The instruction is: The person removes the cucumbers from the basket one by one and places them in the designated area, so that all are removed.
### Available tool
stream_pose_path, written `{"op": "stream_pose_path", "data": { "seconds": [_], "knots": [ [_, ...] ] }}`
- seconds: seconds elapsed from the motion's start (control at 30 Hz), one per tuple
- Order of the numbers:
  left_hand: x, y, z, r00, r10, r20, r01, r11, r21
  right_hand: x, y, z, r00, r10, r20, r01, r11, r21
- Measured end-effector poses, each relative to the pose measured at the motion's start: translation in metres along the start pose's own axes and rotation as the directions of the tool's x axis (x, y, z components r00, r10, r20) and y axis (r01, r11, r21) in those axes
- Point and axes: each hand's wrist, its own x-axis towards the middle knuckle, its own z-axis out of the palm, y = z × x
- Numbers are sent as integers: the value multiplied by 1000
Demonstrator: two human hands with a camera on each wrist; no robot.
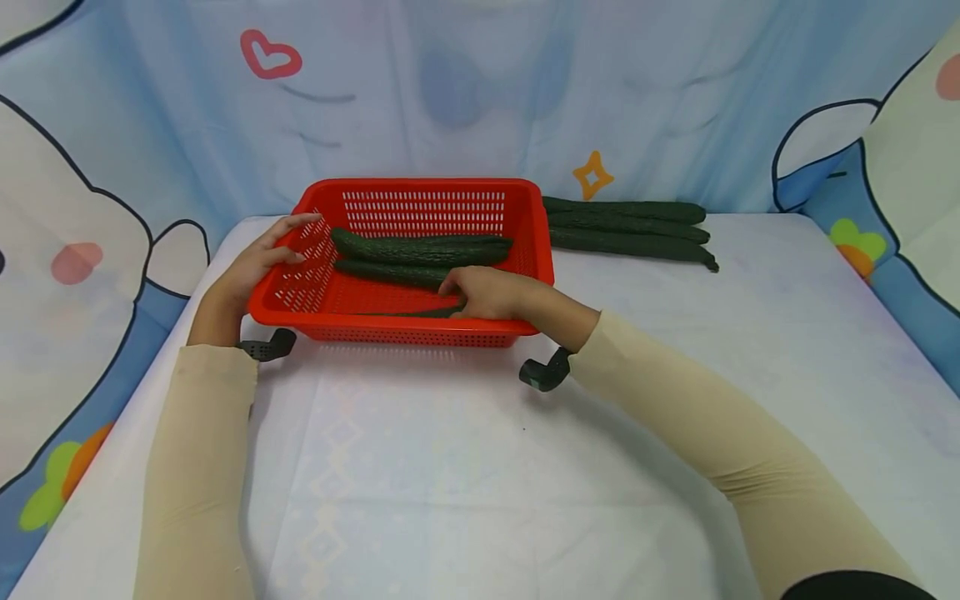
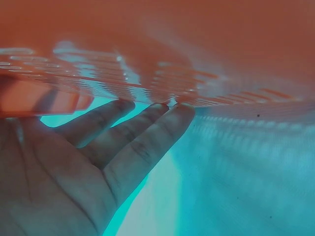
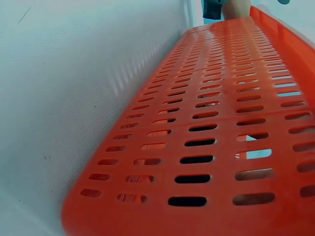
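Apparently the work stands about midway: some cucumbers lie inside the basket and others outside it, and these pictures alone cannot settle which way they are being moved. Nearest, in front of the basket, the white tablecloth (image 1: pixel 450 467) spreads between the two beige sleeves (image 1: pixel 191 475), with no cucumber on that stretch. Next comes the red basket (image 1: pixel 375 327) itself, its front wall slotted. Just inside that wall lies the near cucumber (image 1: pixel 427 313), partly hidden by the rim. The right hand (image 1: pixel 491 292) reaches over the basket's front right part, fingers bent down round this cucumber's right end; it seems to grip it, though the fingertips are out of sight. So this piece looks to be the one being handled, its placing or lifting not yet finished. Farther back in the basket, the middle cucumber (image 1: pixel 390 273) and the back cucumber (image 1: pixel 420 250) lie lengthwise, untouched by either hand. At the basket's left end, the left hand (image 1: pixel 255 258) has its fingers extended against the wall, holding no cucumber and probably steadying the basket. Beyond, just to the right of the basket's far part, three loose cucumbers (image 1: pixel 630 225) lie side by side, untouched. Behind the basket hangs the blue curtain (image 1: pixel 480 100).
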Motion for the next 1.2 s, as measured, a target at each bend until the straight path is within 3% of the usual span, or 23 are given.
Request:
{"op": "stream_pose_path", "data": {
  "seconds": [0.27, 0.53, 0.97, 1.2],
  "knots": [
    [0, -2, -1, 1000, 7, -1, -7, 999, 38, -3, 1, 3, 990, -73, -119, 71, 997, -16],
    [0, -2, -2, 1000, 0, -17, 1, 999, 45, -5, 1, 5, 958, -166, -236, 164, 986, -25],
    [0, -1, -1, 999, -8, -33, 10, 998, 65, -5, 0, 5, 946, -193, -262, 186, 981, -54],
    [0, -1, -1, 1000, -5, -26, 6, 999, 52, -6, 0, 6, 902, -267, -340, 234, 963, -135]
  ]
}}
